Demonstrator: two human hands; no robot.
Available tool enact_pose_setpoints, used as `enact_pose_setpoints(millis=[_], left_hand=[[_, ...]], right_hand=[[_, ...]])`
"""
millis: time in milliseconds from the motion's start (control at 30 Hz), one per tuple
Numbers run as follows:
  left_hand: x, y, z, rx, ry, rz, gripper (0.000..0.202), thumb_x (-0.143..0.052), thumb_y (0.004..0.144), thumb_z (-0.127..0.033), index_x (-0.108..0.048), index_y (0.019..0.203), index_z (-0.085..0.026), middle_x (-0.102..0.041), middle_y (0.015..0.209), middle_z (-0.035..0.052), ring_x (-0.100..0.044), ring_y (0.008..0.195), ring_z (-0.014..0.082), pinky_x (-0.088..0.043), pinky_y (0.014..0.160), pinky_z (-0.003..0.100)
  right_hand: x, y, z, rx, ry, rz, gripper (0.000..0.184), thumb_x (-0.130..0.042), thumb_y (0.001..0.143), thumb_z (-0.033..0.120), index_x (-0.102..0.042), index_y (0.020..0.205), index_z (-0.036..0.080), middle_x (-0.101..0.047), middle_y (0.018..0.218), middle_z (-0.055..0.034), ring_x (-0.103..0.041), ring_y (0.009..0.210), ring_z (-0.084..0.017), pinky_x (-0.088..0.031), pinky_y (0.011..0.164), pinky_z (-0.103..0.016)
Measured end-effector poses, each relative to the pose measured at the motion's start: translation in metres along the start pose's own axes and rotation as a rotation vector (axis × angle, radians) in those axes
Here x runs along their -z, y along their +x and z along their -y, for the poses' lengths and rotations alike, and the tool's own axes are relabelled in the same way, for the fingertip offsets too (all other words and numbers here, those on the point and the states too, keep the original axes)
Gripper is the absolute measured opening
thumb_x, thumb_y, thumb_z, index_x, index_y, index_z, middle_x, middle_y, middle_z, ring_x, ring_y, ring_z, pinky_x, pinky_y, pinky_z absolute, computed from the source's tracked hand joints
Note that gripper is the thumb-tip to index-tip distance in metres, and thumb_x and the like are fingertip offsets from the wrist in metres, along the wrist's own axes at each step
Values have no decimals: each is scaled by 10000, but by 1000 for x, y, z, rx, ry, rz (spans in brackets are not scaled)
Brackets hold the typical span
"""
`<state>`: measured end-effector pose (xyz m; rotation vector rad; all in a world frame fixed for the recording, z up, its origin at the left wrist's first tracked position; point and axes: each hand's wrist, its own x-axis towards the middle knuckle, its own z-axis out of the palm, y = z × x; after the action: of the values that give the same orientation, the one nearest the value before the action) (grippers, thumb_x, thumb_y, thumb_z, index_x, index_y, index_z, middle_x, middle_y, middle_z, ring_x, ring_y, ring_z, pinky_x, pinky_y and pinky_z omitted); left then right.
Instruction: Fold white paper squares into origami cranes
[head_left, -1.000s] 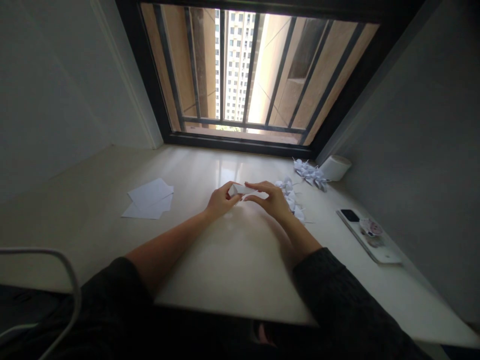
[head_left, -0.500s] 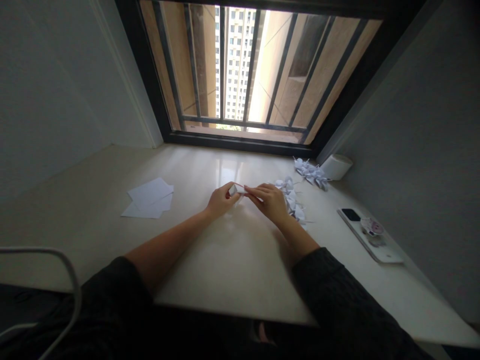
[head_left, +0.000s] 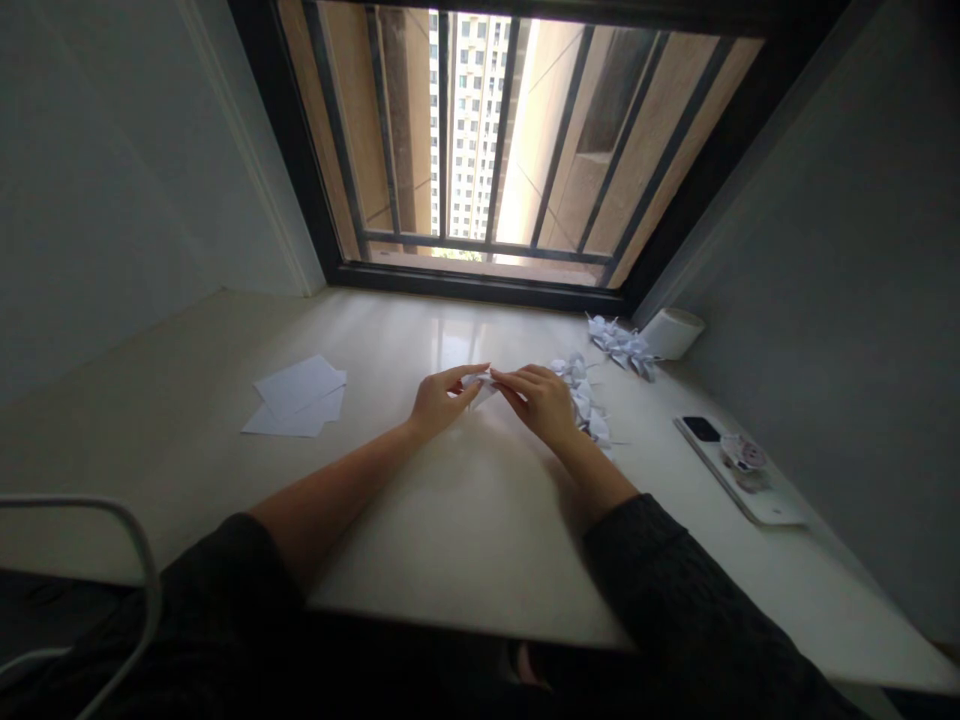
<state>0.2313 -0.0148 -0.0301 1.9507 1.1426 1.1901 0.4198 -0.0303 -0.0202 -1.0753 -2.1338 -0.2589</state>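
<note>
Between my two hands, above the middle of the white sill, is a small folded piece of white paper (head_left: 480, 383). My left hand (head_left: 441, 398) pinches its left side between thumb and fingers. On the other side my right hand (head_left: 538, 400) grips the paper's right end with its fingertips. The fingers cover much of the paper, so its exact folded shape is hard to make out. Right beside my right hand lies a cluster of folded white paper pieces (head_left: 592, 410), partly hidden behind it.
Flat white paper sheets (head_left: 296, 395) overlap on the left. Another heap of folded papers (head_left: 622, 345) sits by a white roll (head_left: 673, 333) at the back right. A phone (head_left: 735, 470) lies near the right wall. A pale cable (head_left: 146, 560) loops at the lower left.
The paper has turned between my fingers and looks flatter, its open edge less visible. My left fingers have stretched over its top towards my right fingertips. Both forearms stay nearly in place.
</note>
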Motion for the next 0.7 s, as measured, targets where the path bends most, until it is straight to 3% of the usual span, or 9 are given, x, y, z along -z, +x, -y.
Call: enact_pose_setpoints(millis=[100,300,567,700], left_hand=[[0,1,2,4,-18,-7,349,-534,806,-333,-646,1116,-217,-674,728,-4,-494,551,76,-411,540,177],[0,1,5,-7,-45,-36,314,-506,834,-324,-647,1101,-238,-690,856,5,-532,588,78,-430,573,185],[-1,0,5,34,0,-45,308,-504,848,-346,-634,1120,-284,-696,940,1,-612,690,109,-483,635,212],[-2,0,3,11,61,-50,305,-541,831,-353,-629,1121,-319,-660,1080,-1,-630,817,128,-510,688,226]], right_hand=[[-1,0,0,-17,17,-31,249,-516,885,279,-659,1090,270,-725,871,-12,-598,744,-165,-437,694,-290],[-2,-1,0,-102,47,-106,226,-550,863,325,-689,1021,244,-726,854,-27,-612,727,-165,-450,695,-293],[-1,0,2,-80,66,-94,228,-539,872,302,-676,1052,273,-727,874,-13,-607,727,-161,-444,688,-296],[0,1,2,-55,26,-132,222,-552,863,288,-683,1041,269,-724,868,-18,-596,758,-180,-439,714,-323]])
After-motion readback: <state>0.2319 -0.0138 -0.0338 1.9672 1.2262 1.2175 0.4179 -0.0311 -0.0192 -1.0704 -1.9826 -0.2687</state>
